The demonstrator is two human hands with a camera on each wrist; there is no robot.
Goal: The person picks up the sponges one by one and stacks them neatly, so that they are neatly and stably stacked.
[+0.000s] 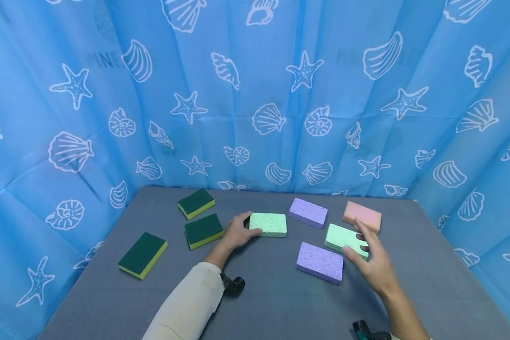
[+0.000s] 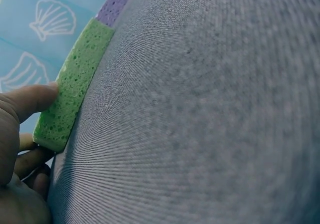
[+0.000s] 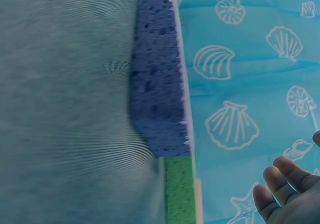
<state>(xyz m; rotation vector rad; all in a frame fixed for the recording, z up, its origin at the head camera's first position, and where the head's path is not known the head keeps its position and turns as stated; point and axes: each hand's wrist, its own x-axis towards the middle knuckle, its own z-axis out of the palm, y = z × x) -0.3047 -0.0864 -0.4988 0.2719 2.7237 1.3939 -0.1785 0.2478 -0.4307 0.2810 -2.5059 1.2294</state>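
My left hand [image 1: 237,232] is at the left end of a mint-green sponge [image 1: 268,225] lying on the grey table. In the left wrist view its thumb [image 2: 36,100] lies along the near side of that green sponge [image 2: 75,84], and the other fingers bend round the end, partly hidden. Above a second green sponge [image 1: 342,237] hovers my right hand [image 1: 376,264], thumb and fingers spread apart. In the right wrist view that hand's fingers [image 3: 280,186] show loosely bent with nothing between them; the second green sponge [image 3: 180,191] lies apart from them.
Two purple sponges [image 1: 308,212] lie between and near the green ones, one farther back. A pink sponge [image 1: 367,216] sits behind the right hand. Three green-and-yellow scouring sponges [image 1: 143,255] lie at the left. A blue shell-patterned curtain [image 1: 246,94] surrounds the table [image 1: 272,302].
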